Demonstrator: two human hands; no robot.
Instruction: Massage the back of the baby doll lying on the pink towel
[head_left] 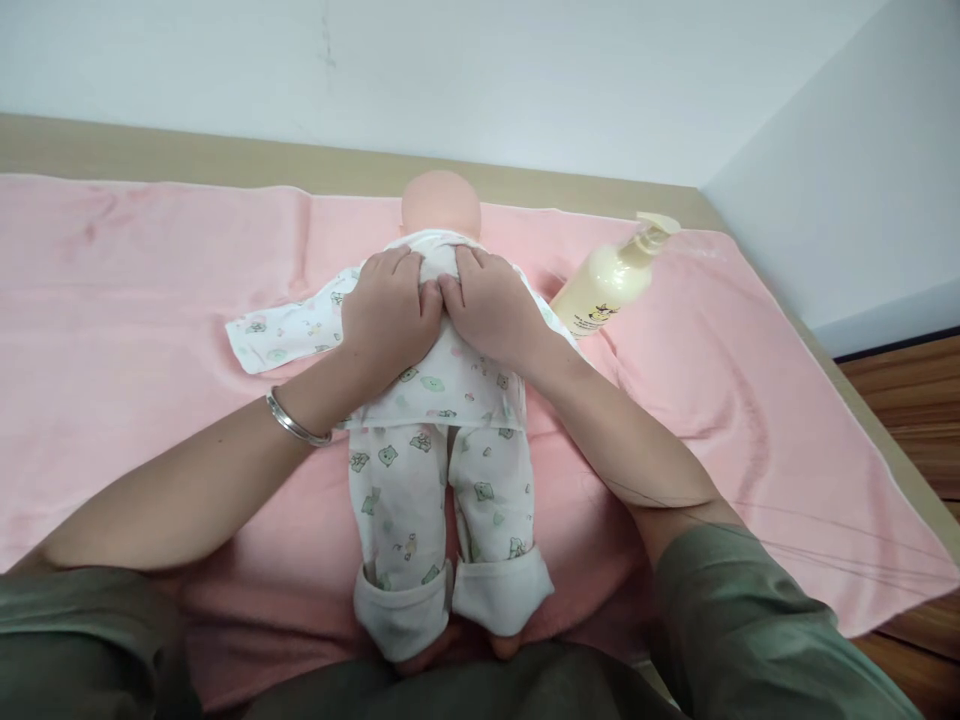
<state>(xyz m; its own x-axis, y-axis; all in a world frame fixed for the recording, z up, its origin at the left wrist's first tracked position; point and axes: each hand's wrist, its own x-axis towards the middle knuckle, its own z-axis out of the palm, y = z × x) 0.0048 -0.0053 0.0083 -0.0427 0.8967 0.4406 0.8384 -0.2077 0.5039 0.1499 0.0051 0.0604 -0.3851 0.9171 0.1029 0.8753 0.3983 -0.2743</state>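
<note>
A baby doll lies face down on a pink towel, its bald head toward the wall and its feet toward me. It wears a white printed top and matching trousers with turned-up cuffs. My left hand, with a silver bangle at the wrist, rests flat on the left of the doll's upper back. On the right of the back lies my right hand, fingers stretched out. The thumbs meet or nearly meet at the middle, over the cloth. One sleeve spreads out to the left.
A pale yellow pump bottle leans or lies on the towel to the doll's right. The pink towel covers most of the wooden table. White walls border the back and right. Brown wood shows at the lower right.
</note>
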